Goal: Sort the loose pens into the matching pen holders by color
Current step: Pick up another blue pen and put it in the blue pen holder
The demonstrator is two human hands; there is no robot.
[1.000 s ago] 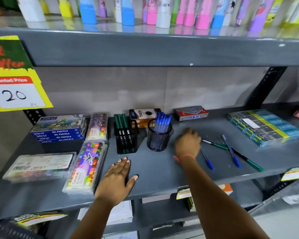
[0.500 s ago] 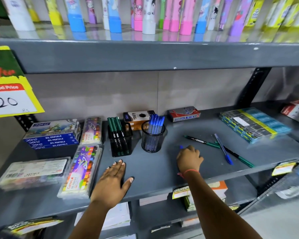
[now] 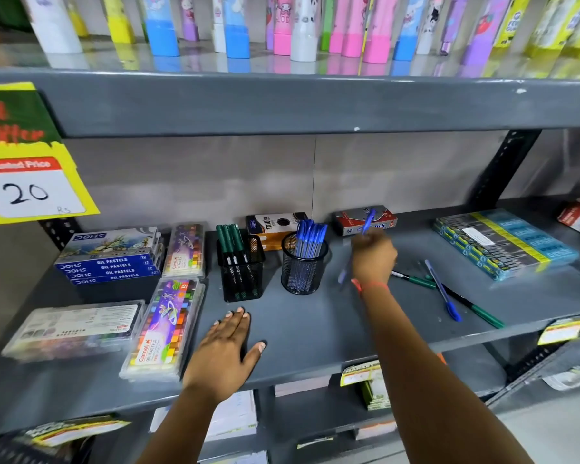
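My right hand (image 3: 373,259) is raised just right of the round mesh holder (image 3: 302,272) and grips a blue pen (image 3: 369,222), blurred, its cap pointing up. The round holder is full of blue pens. To its left a square black mesh holder (image 3: 241,274) carries green pens. Loose on the grey shelf (image 3: 315,329) to the right lie one blue pen (image 3: 444,293) and two green pens (image 3: 416,280) (image 3: 476,308). Fingers spread, my left hand (image 3: 226,349) rests flat on the shelf near its front edge.
Oil pastel boxes (image 3: 111,259) and crayon packs (image 3: 164,326) fill the shelf's left side. A red box (image 3: 365,220) and an orange box (image 3: 268,226) stand at the back wall. A wrapped stack of blue packs (image 3: 503,242) lies at right. An upper shelf (image 3: 282,102) overhangs.
My right hand picked a blue pen off the shelf and lifted it up beside the round holder. One blue pen fewer lies loose. My left hand stayed put.
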